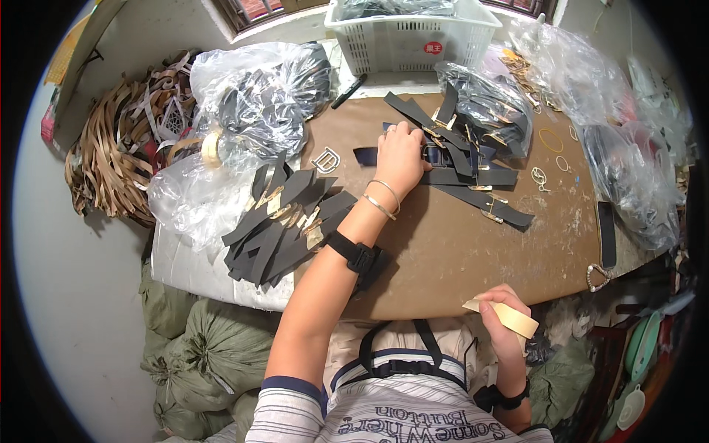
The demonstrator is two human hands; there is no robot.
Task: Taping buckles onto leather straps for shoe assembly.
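My left hand [400, 153] reaches to the far middle of the table, its fingers bent down and closed over a dark strap [365, 156] with a metal buckle [436, 155] beside the thumb. The fingertips are partly hidden. To its right lies a loose pile of black straps [495, 177] with pieces of tan tape on them. Close to the table's front edge, my right hand [504, 314] grips a roll of cream masking tape [517, 321], with a short free end at the thumb. A second heap of taped black straps [284, 229] lies left of my left forearm.
A D-shaped metal piece [325, 160] and a black marker [348, 91] lie on the brown table [443, 258]. Clear plastic bags [258, 88] crowd the back left. A white crate [410, 44] stands behind. Rubber bands [550, 139] and another black strap [606, 235] lie right.
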